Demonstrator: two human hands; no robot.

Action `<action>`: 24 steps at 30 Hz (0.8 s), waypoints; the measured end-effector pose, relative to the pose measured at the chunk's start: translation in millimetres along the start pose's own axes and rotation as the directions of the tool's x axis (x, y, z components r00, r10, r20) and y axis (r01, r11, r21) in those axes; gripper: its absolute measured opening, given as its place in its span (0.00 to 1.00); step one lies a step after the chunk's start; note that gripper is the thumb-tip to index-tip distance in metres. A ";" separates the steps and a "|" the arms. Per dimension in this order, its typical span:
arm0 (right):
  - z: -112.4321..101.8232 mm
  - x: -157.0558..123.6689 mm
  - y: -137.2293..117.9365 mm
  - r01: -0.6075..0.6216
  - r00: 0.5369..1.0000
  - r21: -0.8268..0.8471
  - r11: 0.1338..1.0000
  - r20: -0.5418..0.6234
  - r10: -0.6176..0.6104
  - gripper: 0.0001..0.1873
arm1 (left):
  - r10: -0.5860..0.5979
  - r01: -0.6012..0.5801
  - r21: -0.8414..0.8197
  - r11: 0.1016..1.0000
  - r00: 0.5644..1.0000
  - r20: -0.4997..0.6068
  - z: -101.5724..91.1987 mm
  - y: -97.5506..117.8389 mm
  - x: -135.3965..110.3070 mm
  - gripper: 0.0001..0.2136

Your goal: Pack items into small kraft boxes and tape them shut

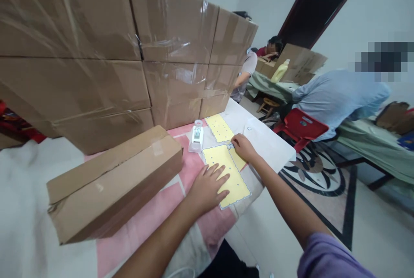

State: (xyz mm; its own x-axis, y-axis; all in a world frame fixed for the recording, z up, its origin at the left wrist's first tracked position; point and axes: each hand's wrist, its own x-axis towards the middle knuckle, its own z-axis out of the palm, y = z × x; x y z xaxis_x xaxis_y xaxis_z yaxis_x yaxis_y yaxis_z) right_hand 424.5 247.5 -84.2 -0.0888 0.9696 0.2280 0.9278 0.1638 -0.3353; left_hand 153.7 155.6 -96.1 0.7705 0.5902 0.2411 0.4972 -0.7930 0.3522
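Note:
My left hand (207,187) lies flat with its fingers spread on the left side of a yellow sheet with a scalloped edge and small dots (237,186). At that sheet's far right corner, my right hand (245,148) has its fingertips drawn together in a pinch; whatever is between them is too small to make out. Partly beneath the right hand and wrist is another yellow piece (238,159). Just beyond lies a second dotted yellow sheet (218,128). A small white tape dispenser (196,138) stands to the left of the sheets.
A long cardboard box (119,187) lies on the pink and white cloth at left. Behind it rises a wall of stacked, film-wrapped cartons (177,45). A person in light blue (339,96) sits on a red chair (304,127) at right; other people work farther back.

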 end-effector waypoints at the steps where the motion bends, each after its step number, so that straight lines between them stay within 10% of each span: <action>1: -1.1 1.0 -1.0 -0.015 1.000 0.000 1.000 0.000 0.015 0.07 | 0.001 -0.001 0.003 1.000 1.000 -0.005 0.5 -0.1 -0.1 0.22; 16: -23.0 -9.5 -13.0 -0.162 0.972 0.409 0.898 -0.092 0.217 0.10 | 0.013 -0.010 0.068 0.998 0.999 -0.041 3.3 -0.7 -2.0 0.22; 20: -34.0 -18.1 -38.2 -0.133 0.988 0.862 0.489 0.078 0.130 0.17 | 0.030 -0.025 0.095 0.995 0.998 -0.053 3.1 -1.4 -1.9 0.21; 24: -43.9 -20.0 -74.1 -0.187 0.980 0.976 0.110 0.193 -0.046 0.19 | 0.069 -0.046 0.160 0.986 0.988 -0.139 -3.5 3.4 -1.5 0.19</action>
State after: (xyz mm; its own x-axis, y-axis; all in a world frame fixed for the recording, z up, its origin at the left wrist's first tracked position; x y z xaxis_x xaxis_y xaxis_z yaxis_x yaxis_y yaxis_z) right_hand 373.4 208.0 -23.7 -0.1998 0.9779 0.0623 -0.2348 0.0139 -0.9719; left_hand 152.8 152.5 -92.1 0.7401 0.5495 0.3877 0.5184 -0.8334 0.1916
